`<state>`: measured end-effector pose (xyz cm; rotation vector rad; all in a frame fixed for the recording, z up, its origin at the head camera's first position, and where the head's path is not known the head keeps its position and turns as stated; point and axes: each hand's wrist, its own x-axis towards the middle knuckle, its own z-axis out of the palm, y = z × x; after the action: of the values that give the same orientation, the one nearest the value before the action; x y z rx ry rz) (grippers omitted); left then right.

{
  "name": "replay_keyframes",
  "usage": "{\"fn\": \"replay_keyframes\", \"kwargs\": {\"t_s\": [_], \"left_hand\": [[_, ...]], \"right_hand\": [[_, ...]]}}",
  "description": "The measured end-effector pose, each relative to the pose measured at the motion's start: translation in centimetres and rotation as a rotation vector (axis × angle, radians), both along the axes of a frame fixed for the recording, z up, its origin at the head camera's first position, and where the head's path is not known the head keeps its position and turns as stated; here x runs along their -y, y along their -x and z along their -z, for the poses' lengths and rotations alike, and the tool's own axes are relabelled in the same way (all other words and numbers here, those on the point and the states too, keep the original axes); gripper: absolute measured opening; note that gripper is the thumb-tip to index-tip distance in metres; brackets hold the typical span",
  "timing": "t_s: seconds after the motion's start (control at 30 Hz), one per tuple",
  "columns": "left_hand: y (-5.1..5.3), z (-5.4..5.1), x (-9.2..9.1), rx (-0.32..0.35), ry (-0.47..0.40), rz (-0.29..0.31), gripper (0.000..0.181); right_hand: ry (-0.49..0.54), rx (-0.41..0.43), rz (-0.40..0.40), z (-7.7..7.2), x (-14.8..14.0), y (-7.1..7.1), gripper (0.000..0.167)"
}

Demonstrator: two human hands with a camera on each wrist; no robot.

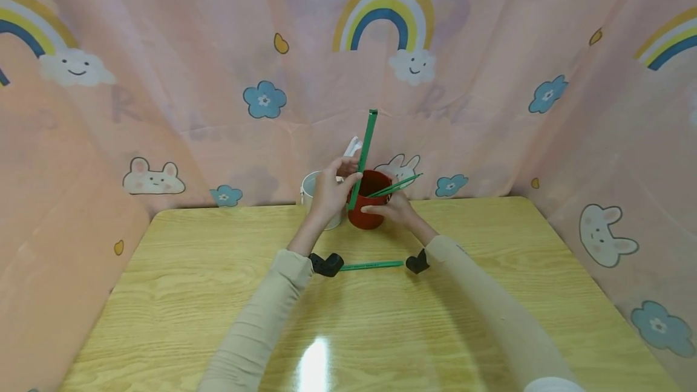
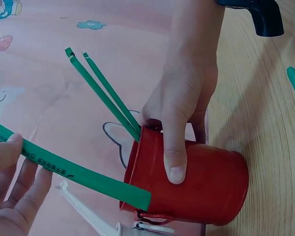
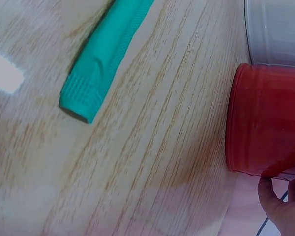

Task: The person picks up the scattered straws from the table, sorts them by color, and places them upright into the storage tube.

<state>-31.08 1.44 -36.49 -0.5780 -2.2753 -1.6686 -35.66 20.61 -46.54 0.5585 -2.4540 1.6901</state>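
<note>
My left hand (image 1: 328, 191) pinches a long, flat green wrapped stick (image 2: 64, 169) with dark printing, between thumb and fingers. The stick's lower end is just outside the rim of a small red metal bucket (image 2: 201, 182); I cannot tell whether they touch. Two more green wrapped sticks (image 1: 396, 186) stand tilted in the bucket, leaning right. My right hand (image 2: 179, 108) grips the red bucket by its rim side, thumb flat along its outer wall. On the table in front lies another green wrapped stick (image 3: 105, 64), its crimped end showing in the right wrist view.
A white bucket (image 1: 307, 185) stands left of the red one, with a white item (image 1: 353, 146) sticking up from it, its kind unclear. Behind the wood-grain table (image 1: 218, 295) hangs a pink patterned curtain (image 1: 218, 47). Black wrist camera mounts (image 1: 327, 265) sit under both wrists.
</note>
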Motion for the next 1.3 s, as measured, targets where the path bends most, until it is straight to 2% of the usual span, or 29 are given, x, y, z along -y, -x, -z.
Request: {"fn": "replay_keyframes", "kwargs": {"t_s": [0.37,0.57,0.67,0.8,0.97,1.07,1.17,1.3], "left_hand": [[0.3,-0.1,-0.5,-0.077,-0.189,-0.002,0.022],[0.6,0.3,-0.9,-0.074,-0.222,0.000,0.020],[0.6,0.6,-1.2,-0.043,-0.221,0.001,0.021],[0.6,1.3,-1.5,-0.017,-0.212,-0.001,0.020],[0.7,2.2,-1.6,-0.049,-0.215,0.005,0.022],[0.8,2.5,-1.6,-0.081,-0.209,0.030,0.022],[0.9,2.8,-1.6,-0.097,-0.157,0.053,0.021],[1.0,3.4,-1.8,-0.050,-0.069,0.074,0.018]], "right_hand": [[0.016,0.033,0.000,-0.3,0.1,-0.1,0.082],[0.036,0.070,-0.017,-1.9,0.4,-1.2,0.084],[0.017,0.070,-0.025,-2.7,0.6,-1.8,0.083],[-0.007,0.038,-0.026,-2.9,0.6,-1.9,0.083],[0.021,0.037,-0.017,-1.6,0.5,-1.2,0.083],[0.015,0.020,-0.009,-0.6,0.4,-0.5,0.083],[0.010,-0.002,-0.007,-0.1,0.3,-0.2,0.083],[0.016,-0.002,-0.030,-0.9,0.4,-0.7,0.082]]}}
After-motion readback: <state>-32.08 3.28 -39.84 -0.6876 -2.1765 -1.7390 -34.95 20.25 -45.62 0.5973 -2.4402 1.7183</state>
